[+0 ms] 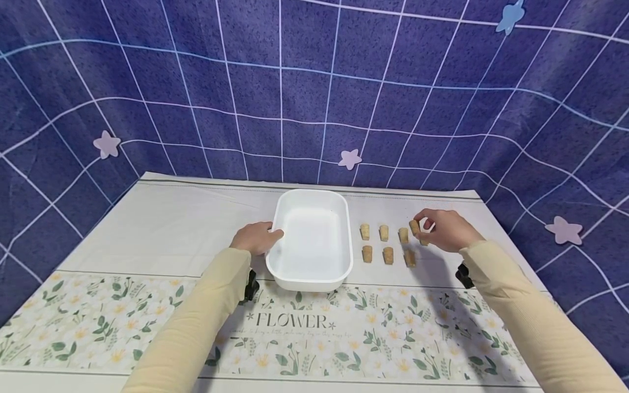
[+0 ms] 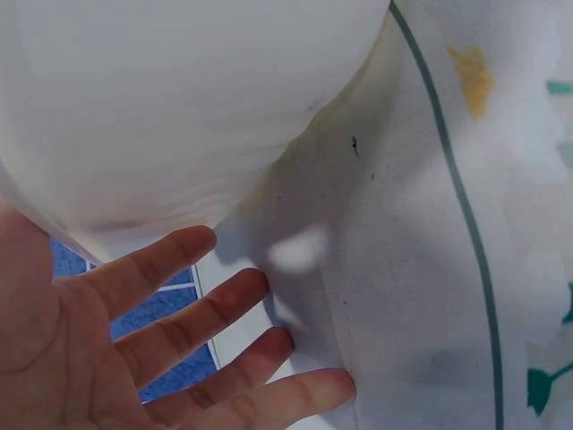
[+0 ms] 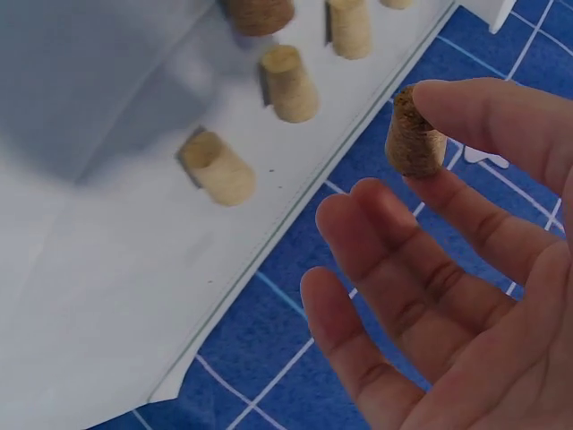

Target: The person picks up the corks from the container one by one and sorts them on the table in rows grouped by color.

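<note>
Cream sleeves frame my view: right hand pinches a lifted cork, left hand rests open-fingered against the white tray — next, I judge, carry it across and release inside.

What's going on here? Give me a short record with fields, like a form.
Left hand: rests against the white tray's left rim, fingers straight
Right hand: pinches one cork, lifted off the cloth
Other corks: six upright in two rows, right of the tray
Tray contents: nothing visible
Surface: floral tablecloth
</note>
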`<state>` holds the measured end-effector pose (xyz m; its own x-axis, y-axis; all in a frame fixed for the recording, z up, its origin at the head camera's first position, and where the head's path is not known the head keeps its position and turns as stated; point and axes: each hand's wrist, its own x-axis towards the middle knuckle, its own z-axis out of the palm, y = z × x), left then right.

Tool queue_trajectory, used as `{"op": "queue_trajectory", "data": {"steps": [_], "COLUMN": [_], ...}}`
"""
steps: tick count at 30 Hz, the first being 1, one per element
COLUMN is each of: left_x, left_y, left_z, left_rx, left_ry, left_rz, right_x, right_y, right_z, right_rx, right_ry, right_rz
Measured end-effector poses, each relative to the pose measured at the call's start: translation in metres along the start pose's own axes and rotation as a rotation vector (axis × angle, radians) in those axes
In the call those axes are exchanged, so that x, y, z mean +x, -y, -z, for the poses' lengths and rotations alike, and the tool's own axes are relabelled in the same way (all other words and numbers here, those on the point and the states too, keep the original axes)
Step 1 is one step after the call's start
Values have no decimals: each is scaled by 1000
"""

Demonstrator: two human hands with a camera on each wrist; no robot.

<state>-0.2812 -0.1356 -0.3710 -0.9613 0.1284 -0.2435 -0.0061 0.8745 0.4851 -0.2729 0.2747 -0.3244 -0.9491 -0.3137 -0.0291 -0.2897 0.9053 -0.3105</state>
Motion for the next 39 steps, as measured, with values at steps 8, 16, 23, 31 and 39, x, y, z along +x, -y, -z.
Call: {"op": "queue_trajectory", "data": {"steps": [8, 16, 23, 31, 39], "left_x": [0, 2, 0, 1, 0], "left_y": [0, 1, -2, -2, -1], "left_z": [2, 2, 2, 2, 1], "left_rx": [8, 9, -1, 7, -9], "left_ry": [-4, 0, -2, -4, 3], "left_rz": [-2, 1, 2, -4, 2], "right_x": [-6, -12, -19, -24, -27], "right_y": [-16, -25, -34, -40, -43], "right_z": [-8, -20, -33, -41, -43], "right_rx": [2, 8, 48, 75, 83], "right_ry": [9, 45, 72, 77, 77], "right_rz": [-6, -34, -55, -87, -94]}}
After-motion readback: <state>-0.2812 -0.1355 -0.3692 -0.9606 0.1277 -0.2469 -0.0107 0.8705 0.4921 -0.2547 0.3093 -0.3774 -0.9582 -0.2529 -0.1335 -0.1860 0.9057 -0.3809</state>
